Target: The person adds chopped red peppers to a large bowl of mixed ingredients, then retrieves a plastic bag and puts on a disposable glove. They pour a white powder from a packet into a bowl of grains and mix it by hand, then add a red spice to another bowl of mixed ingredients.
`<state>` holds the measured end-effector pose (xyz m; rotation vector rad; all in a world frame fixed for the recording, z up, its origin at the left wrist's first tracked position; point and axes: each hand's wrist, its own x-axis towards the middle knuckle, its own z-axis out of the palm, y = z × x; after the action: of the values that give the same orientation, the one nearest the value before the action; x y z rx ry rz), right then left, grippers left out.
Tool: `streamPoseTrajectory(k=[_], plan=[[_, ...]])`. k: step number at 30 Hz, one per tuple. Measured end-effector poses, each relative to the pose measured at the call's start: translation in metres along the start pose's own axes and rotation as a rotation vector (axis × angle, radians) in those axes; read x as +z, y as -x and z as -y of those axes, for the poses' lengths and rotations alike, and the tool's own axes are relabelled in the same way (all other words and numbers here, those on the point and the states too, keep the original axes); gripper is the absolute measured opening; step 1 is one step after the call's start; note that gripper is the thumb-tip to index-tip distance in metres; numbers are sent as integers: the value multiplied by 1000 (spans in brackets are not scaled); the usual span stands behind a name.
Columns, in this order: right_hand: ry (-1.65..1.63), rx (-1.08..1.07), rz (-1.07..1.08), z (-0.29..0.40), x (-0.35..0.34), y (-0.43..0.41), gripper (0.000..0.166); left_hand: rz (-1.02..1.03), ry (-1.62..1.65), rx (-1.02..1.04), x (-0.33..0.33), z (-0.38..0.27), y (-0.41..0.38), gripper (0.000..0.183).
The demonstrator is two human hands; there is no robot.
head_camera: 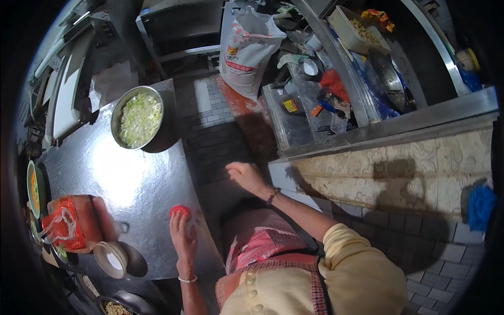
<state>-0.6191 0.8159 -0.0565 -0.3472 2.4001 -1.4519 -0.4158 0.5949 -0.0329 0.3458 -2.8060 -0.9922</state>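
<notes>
My left hand [183, 238] is over the steel tabletop [157, 189], close to its right edge. Its fingers lie over a small red round object [180, 213], whose exact kind I cannot make out. Off the table, above the dark floor gap, my right hand [247, 179] hangs with its fingers curled together and nothing visible in them. Farther along the table stands a steel bowl [156, 130] full of chopped pale green vegetable [139, 118]. A red plastic bag [71, 224] and a beige bowl [104, 260] with white inside are left of my left hand.
An open woven sack [250, 59] bearing print stands ahead. To the right, a metal-framed counter [378, 136] holds a steel basin [390, 80], a tub of crumbly food [350, 29] and clutter. A green-rimmed bowl [35, 189] sits at far left; a blue bag [481, 206] hangs at far right.
</notes>
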Motion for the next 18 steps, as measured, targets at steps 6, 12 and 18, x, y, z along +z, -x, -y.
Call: streamPoseTrajectory(k=[6, 12, 18], plan=[[-64, 67, 46, -46, -33, -83, 34, 15, 26, -79, 48, -13, -49, 44], [72, 201, 1, -26, -81, -194, 25, 4, 11, -92, 66, -25, -160, 39], [57, 124, -302, -69, -172, -323, 29, 72, 40, -122, 81, -40, -268, 41]])
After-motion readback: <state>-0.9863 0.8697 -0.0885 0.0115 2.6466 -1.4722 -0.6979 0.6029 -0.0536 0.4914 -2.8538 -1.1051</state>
